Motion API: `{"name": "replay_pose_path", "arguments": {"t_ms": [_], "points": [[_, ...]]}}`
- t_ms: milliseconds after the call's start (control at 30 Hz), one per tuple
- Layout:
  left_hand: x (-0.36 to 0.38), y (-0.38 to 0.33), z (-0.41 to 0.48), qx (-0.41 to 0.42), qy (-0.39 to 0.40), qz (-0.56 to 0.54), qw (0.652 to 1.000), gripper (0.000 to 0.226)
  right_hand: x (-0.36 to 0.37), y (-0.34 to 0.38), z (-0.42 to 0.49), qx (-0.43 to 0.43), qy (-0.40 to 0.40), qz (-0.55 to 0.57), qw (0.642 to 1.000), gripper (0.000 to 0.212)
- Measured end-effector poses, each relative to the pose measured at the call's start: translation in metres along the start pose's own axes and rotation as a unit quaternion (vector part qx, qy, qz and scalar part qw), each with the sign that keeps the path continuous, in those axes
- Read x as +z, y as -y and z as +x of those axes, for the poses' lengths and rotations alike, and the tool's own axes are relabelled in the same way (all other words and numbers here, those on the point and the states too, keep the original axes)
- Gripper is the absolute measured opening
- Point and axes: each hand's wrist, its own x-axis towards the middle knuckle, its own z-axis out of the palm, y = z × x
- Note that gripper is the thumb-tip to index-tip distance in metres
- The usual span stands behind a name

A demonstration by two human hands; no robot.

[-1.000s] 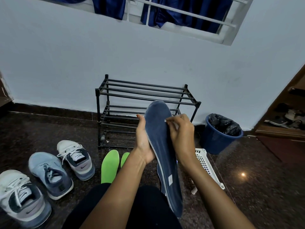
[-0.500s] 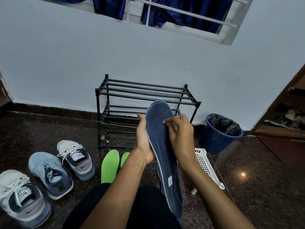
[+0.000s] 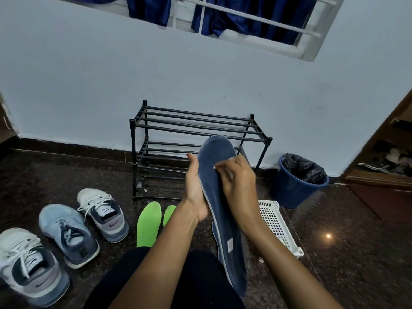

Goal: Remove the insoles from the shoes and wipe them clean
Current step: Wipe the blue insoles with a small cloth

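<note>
A long dark blue insole (image 3: 219,201) stands nearly upright in front of me, toe end up. My left hand (image 3: 196,192) holds it from behind along its left edge, thumb up. My right hand (image 3: 239,181) has its fingers curled against the insole's upper face, pinching a small white wipe (image 3: 215,167) that barely shows. Two green insoles (image 3: 149,221) lie on the floor beyond my left forearm. Three sneakers stand at the left: a white and grey one (image 3: 103,214), a light blue one (image 3: 68,234) and another white and grey one (image 3: 29,268).
A black two-tier shoe rack (image 3: 196,128) stands against the pale blue wall. A blue bin with a black liner (image 3: 298,181) is at the right. A white perforated basket (image 3: 276,224) lies on the dark granite floor by my right forearm. A wooden cabinet (image 3: 390,163) is at far right.
My right hand has slid slightly down and left on the insole's upper face. The insole and my left hand have barely moved.
</note>
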Motion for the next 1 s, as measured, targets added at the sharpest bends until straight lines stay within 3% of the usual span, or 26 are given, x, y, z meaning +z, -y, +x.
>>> {"name": "replay_pose_path", "arguments": {"t_ms": [200, 367, 433, 700, 833, 1000], "points": [[-0.004, 0.001, 0.002, -0.003, 0.002, 0.013, 1.0, 0.076, 0.004, -0.002, 0.006, 0.022, -0.019, 0.011, 1.0, 0.013], [-0.004, -0.002, -0.001, -0.009, -0.017, 0.005, 1.0, 0.093, 0.011, 0.006, -0.011, -0.013, 0.013, 0.023, 1.0, 0.014], [-0.003, -0.001, -0.001, 0.003, -0.024, 0.008, 1.0, 0.088, 0.007, 0.004, -0.009, -0.013, 0.017, 0.018, 1.0, 0.013], [-0.001, 0.0, 0.001, -0.012, 0.011, 0.012, 1.0, 0.085, -0.004, -0.013, 0.007, 0.011, -0.028, -0.015, 0.999, 0.013], [-0.003, -0.002, 0.001, -0.011, -0.001, 0.002, 1.0, 0.081, 0.001, -0.006, -0.007, -0.017, 0.01, -0.003, 1.0, 0.012], [0.0, -0.003, -0.002, -0.007, -0.02, -0.005, 1.0, 0.093, 0.001, -0.004, -0.018, -0.033, 0.047, 0.002, 0.998, 0.012]]}}
